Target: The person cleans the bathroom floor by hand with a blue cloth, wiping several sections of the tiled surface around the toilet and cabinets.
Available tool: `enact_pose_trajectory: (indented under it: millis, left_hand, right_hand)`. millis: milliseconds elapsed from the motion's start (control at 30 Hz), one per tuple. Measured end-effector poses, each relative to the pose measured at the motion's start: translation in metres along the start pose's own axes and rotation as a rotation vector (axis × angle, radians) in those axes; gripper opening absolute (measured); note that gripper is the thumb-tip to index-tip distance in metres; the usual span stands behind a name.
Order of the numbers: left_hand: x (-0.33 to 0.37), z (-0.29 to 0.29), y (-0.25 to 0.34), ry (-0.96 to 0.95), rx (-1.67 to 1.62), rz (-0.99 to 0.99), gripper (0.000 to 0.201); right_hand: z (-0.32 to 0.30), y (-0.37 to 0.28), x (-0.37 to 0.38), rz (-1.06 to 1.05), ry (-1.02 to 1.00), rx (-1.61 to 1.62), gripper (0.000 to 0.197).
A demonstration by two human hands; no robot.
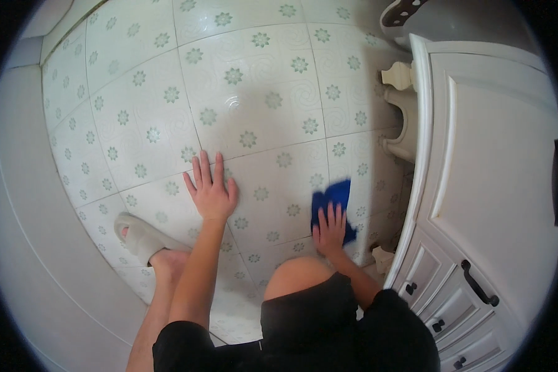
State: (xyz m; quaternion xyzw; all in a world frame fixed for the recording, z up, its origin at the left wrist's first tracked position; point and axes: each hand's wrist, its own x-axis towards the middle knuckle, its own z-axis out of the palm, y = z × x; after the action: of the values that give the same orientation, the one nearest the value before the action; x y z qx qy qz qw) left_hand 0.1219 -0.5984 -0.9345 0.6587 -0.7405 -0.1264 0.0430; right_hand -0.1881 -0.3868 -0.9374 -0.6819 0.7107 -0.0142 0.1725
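Note:
My left hand is spread on the tiled floor, fingers apart and nothing in it. The floor is pale, with small green flower patterns. To the right, my right hand lies on top of a blue cloth, its fingers stretched out and pressing the cloth to the floor. Parts of the cloth show beyond the fingertips and beside the hand; the rest is hidden under the palm.
A white cabinet with dark handles stands on short cream legs at the right. A pale panel runs along the left. My foot in a grey slipper is beside my left arm; my bent knee is between my arms.

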Motion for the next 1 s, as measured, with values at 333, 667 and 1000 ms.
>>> enact_pose_trajectory:
  millis: [333,667,1000]
  left_hand:
    - [-0.002,-0.001,0.0,-0.01,-0.042,-0.012,0.069]
    - [-0.002,0.005,-0.002,0.007,-0.025,-0.009,0.069]
    - [-0.003,0.002,-0.008,0.039,-0.073,0.007,0.073]
  right_hand:
    - [-0.056,-0.023,0.224,-0.016,0.183,-0.084,0.067]
    - [-0.066,-0.057,0.416,-0.199,0.449,-0.103,0.065]
    - [0.008,-0.069,0.016,-0.301,-0.124,0.089,0.07]
